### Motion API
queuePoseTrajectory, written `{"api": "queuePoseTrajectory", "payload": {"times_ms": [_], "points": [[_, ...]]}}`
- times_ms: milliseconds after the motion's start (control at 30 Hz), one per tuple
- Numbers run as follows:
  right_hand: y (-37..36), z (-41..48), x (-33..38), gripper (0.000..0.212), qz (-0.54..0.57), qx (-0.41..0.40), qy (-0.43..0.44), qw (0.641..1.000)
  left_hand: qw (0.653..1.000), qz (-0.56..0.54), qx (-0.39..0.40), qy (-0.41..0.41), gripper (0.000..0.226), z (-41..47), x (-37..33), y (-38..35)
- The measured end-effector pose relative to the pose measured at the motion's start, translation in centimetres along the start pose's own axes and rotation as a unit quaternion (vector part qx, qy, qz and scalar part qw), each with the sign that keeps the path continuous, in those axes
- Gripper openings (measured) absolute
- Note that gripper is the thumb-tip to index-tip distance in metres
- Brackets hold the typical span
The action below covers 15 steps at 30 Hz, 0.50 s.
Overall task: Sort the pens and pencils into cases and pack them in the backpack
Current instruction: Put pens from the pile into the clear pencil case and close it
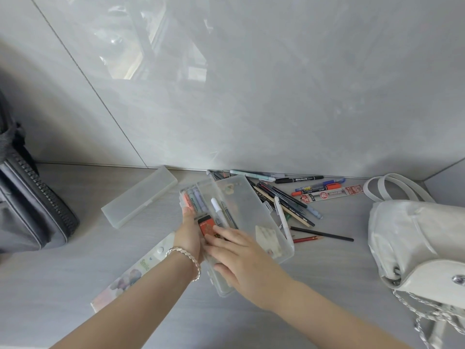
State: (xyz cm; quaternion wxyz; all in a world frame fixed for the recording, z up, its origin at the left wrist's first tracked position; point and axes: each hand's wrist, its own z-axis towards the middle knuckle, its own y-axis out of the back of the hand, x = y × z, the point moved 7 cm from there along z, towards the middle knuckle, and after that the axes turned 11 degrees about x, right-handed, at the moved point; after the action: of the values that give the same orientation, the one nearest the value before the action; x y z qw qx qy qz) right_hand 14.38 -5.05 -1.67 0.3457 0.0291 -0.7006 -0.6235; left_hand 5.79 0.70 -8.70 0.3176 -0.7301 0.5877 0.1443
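Observation:
An open clear plastic case (251, 212) lies mid-table, its lid tilted up to the right. Inside are pastel highlighters (195, 197), a white pen (217, 210) and a red eraser (207, 226). My left hand (188, 235) grips the case's left side from beneath. Resting on the case's near end is my right hand (239, 258), fingers flat over the eraser. A pile of loose pens and pencils (289, 197) lies behind and right of the case. A white backpack (415, 238) sits at the right.
A shut frosted case (139, 199) lies to the left, and a flat patterned "Smile" case (130, 275) sits under my left forearm. A grey zippered bag (27, 210) stands at the far left. The glossy wall runs close behind the pile.

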Motion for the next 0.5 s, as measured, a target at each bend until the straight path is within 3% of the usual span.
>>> {"api": "queuePoseTrajectory", "payload": {"times_ms": [67,133,267,367,500], "points": [[1.0,-0.7,-0.5,0.03,0.065,-0.004,0.015,0.998,1.0,0.005,-0.004,-0.006,0.061,0.2,0.0,-0.3],[3.2,-1.4,-2.1,0.027,0.12,-0.059,-0.005,0.991,0.999,0.033,-0.022,-0.01,0.061,0.5,-0.2,-0.4],[5.6,-3.9,-11.1,0.018,0.174,-0.171,-0.221,0.944,0.99,0.135,-0.044,-0.024,0.06,0.8,-0.9,-0.8],[4.6,-6.5,-18.9,0.024,0.128,-0.133,-0.406,0.895,0.978,0.196,-0.042,-0.049,0.063,0.7,-1.5,-1.9],[2.8,-8.1,-24.4,0.028,0.052,-0.025,-0.505,0.861,0.973,0.223,-0.037,-0.05,0.068,1.5,-1.6,-2.2]]}}
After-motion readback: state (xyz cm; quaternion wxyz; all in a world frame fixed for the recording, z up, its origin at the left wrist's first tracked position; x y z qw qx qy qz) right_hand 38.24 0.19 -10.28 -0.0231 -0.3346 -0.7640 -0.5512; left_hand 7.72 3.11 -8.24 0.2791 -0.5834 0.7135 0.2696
